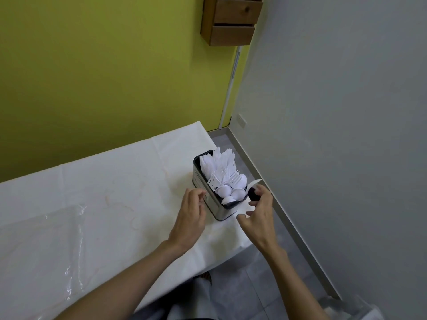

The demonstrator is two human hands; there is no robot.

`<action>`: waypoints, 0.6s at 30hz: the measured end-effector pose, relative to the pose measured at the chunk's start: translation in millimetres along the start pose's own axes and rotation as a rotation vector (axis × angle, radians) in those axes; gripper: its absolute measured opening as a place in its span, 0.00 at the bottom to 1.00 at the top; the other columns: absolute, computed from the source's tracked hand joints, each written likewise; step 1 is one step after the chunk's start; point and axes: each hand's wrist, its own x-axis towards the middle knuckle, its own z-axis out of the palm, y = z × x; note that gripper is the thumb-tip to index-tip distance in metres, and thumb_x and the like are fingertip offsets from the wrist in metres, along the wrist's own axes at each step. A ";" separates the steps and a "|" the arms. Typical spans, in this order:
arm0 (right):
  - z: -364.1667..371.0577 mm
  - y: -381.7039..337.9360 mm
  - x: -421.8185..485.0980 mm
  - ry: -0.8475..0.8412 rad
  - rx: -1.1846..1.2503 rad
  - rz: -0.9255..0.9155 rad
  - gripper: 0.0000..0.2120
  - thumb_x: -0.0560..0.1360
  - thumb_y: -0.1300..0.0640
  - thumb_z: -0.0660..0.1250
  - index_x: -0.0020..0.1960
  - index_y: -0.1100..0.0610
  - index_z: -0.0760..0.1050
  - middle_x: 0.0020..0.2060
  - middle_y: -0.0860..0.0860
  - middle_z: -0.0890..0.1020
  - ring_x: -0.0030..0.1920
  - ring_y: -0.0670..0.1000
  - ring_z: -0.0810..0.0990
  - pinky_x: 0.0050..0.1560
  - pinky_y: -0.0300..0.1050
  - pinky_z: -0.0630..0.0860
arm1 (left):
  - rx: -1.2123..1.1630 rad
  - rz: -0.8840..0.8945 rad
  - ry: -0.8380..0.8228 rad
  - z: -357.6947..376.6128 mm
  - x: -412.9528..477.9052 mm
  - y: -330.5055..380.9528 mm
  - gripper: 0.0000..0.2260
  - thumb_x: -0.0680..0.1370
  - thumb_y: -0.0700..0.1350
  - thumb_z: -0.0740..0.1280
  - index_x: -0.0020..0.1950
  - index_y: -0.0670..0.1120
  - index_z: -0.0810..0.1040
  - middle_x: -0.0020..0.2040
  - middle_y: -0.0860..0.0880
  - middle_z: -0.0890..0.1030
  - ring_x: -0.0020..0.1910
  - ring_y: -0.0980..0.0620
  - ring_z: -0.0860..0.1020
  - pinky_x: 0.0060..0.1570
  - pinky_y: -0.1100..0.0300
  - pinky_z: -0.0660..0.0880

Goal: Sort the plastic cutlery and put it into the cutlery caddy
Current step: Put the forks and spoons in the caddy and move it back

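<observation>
Step in hand: loading of a late, possibly final, piece. No loose cutlery is visible on the table (115, 192).

Location of parts:
- The cutlery caddy (213, 204) stands upright near the table's right edge, at 3 o'clock of the tabletop.
- Inside it, knives (221, 158) occupy the 12 o'clock end, forks (225, 177) the middle and spoons (231, 192) the 6 o'clock end, all standing with heads up.
- A clear plastic film (46, 239) lies on the table at 8 o'clock, well apart from the caddy.

Hand states:
- The left hand (190, 215) is at 9 o'clock of the caddy. Its fingers are loosely bent and touch the metal wall without wrapping it.
- The right hand (260, 211) is at 4 o'clock of the caddy, just beside the rim. It pinches a white cutlery piece (255, 182) by its lower part; the free end points toward 1 o'clock. Its type cannot be determined.

Next move, as judged: identify the piece, carry it over the matching compartment, turn it handle-down and lower it between the standing pieces. The left hand should steady the caddy, since the compartments are crowded.
</observation>
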 end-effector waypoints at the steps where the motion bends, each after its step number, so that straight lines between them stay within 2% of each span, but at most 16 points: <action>1: 2.1 1.7 -1.2 -0.003 -0.003 -0.017 0.39 0.65 0.63 0.69 0.73 0.56 0.58 0.63 0.49 0.66 0.58 0.54 0.73 0.53 0.46 0.78 | 0.006 -0.027 0.028 -1.7 4.9 -2.4 0.16 0.74 0.29 0.58 0.58 0.45 0.68 0.52 0.53 0.67 0.51 0.54 0.72 0.55 0.71 0.69; 4: 9.4 -1.6 -4.4 0.012 0.016 -0.065 0.47 0.65 0.51 0.70 0.77 0.53 0.49 0.67 0.47 0.62 0.67 0.55 0.68 0.63 0.57 0.74 | 0.020 -0.121 0.066 -4.7 25.4 -9.6 0.17 0.74 0.29 0.57 0.60 0.43 0.68 0.54 0.53 0.66 0.53 0.52 0.71 0.56 0.63 0.71; 5: 11.4 -3.6 -4.8 0.039 0.023 -0.087 0.49 0.66 0.50 0.71 0.78 0.50 0.46 0.70 0.48 0.61 0.70 0.56 0.67 0.65 0.59 0.72 | 0.033 -0.143 0.070 -5.3 32.2 -11.2 0.18 0.73 0.29 0.57 0.61 0.42 0.68 0.55 0.53 0.65 0.54 0.51 0.70 0.56 0.60 0.71; 7: 11.8 -7.5 -5.3 0.135 0.013 -0.153 0.51 0.68 0.57 0.73 0.79 0.47 0.42 0.75 0.51 0.57 0.74 0.57 0.63 0.69 0.60 0.68 | 0.035 -0.186 0.076 -6.2 43.2 -13.3 0.19 0.73 0.29 0.57 0.62 0.41 0.68 0.56 0.53 0.64 0.55 0.50 0.70 0.56 0.58 0.71; 8: 10.0 -8.8 -4.2 0.184 -0.007 -0.192 0.50 0.68 0.62 0.71 0.79 0.49 0.43 0.77 0.51 0.56 0.75 0.56 0.62 0.72 0.57 0.66 | 0.031 -0.202 0.080 -6.4 47.3 -13.6 0.19 0.73 0.29 0.57 0.62 0.41 0.67 0.57 0.53 0.64 0.55 0.50 0.70 0.56 0.58 0.71; 10: 4.9 -9.8 0.4 0.234 -0.100 -0.279 0.45 0.65 0.67 0.66 0.79 0.57 0.51 0.77 0.51 0.57 0.74 0.53 0.62 0.74 0.46 0.61 | 0.031 -0.202 0.081 -6.0 51.2 -14.2 0.19 0.73 0.29 0.56 0.62 0.41 0.67 0.58 0.52 0.65 0.55 0.50 0.70 0.57 0.57 0.71; 11: 3.6 -8.9 2.2 0.230 -0.169 -0.320 0.43 0.63 0.68 0.64 0.77 0.60 0.56 0.77 0.51 0.59 0.73 0.53 0.63 0.73 0.45 0.61 | 0.035 -0.189 0.079 -5.3 51.4 -14.4 0.19 0.73 0.29 0.56 0.63 0.41 0.67 0.58 0.50 0.65 0.56 0.49 0.70 0.57 0.56 0.71; 13: 5.2 -3.7 1.4 0.184 -0.264 -0.385 0.40 0.61 0.68 0.63 0.74 0.62 0.63 0.76 0.52 0.61 0.73 0.56 0.63 0.72 0.52 0.63 | 0.037 -0.175 0.073 -2.9 50.7 -16.7 0.20 0.73 0.28 0.56 0.63 0.41 0.67 0.60 0.48 0.66 0.58 0.46 0.70 0.58 0.54 0.71; 14: 8.2 1.0 -2.1 0.154 -0.256 -0.397 0.40 0.61 0.69 0.64 0.74 0.63 0.63 0.77 0.53 0.60 0.74 0.56 0.62 0.71 0.56 0.63 | 0.034 -0.183 0.075 -2.2 50.8 -17.9 0.20 0.73 0.28 0.56 0.63 0.41 0.67 0.61 0.47 0.66 0.59 0.46 0.70 0.59 0.53 0.72; 16: 15.8 8.4 -9.4 0.120 -0.160 -0.360 0.44 0.62 0.68 0.65 0.77 0.64 0.56 0.78 0.55 0.56 0.77 0.55 0.57 0.72 0.60 0.64 | 0.018 -0.218 0.085 -2.3 55.2 -20.6 0.22 0.73 0.28 0.55 0.66 0.41 0.65 0.64 0.46 0.66 0.63 0.45 0.69 0.62 0.50 0.71; 18: 25.4 12.1 -15.9 0.102 -0.033 -0.222 0.49 0.63 0.66 0.68 0.78 0.62 0.47 0.79 0.54 0.51 0.79 0.52 0.52 0.72 0.60 0.65 | 0.001 -0.259 0.057 -4.6 64.7 -21.9 0.28 0.73 0.27 0.54 0.72 0.43 0.61 0.69 0.46 0.63 0.69 0.46 0.65 0.67 0.50 0.67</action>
